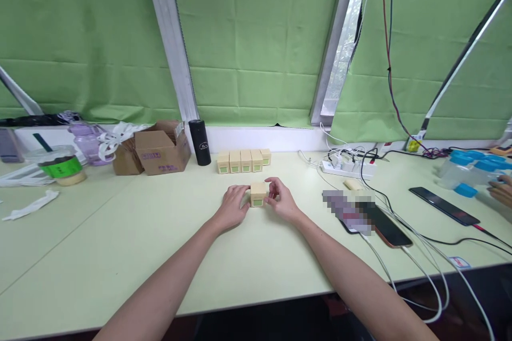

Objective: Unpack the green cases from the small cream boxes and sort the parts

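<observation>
A small cream box with a green label [258,194] stands on the pale green table [120,245] in the middle of the head view. My left hand [234,206] grips its left side with curled fingers. My right hand [281,198] holds its right side, fingers bent round the top edge. Behind it, near the wall, a row of several matching cream boxes [244,161] stands side by side.
A black cylinder [199,142] and open cardboard boxes [160,147] stand at the back left, with a purple bottle [87,142] and a green-banded tub [62,166]. On the right lie a power strip [348,167], cables, phones [386,226] and blue-lidded jars [466,170]. Another person's hand [502,190] shows at the right edge.
</observation>
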Demonstrator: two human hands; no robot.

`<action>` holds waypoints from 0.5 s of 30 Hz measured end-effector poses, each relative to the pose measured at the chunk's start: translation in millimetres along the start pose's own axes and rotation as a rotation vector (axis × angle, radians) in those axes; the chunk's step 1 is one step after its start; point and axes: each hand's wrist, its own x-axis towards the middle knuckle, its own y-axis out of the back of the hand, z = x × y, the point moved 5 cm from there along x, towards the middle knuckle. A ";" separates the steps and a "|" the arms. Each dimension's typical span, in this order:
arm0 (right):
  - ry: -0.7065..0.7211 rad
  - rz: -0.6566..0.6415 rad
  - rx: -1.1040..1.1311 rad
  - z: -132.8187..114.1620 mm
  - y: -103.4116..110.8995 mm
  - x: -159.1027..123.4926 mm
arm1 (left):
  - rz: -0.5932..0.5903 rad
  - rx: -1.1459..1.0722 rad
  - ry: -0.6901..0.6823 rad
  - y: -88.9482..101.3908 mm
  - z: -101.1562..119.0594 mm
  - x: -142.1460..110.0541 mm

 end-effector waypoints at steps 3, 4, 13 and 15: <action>0.000 0.027 -0.027 3.3 0.2 0.7 | 0.027 -0.005 0.002 4.3 0.2 -0.2; -0.004 0.033 -0.036 4.9 0.2 0.8 | 0.037 -0.007 0.001 5.7 0.6 0.0; 0.014 0.126 -0.048 6.9 3.1 1.6 | 0.128 -0.034 -0.001 14.7 3.4 2.5; 0.026 0.132 -0.024 5.4 2.6 1.4 | 0.145 -0.041 -0.013 15.6 3.3 2.4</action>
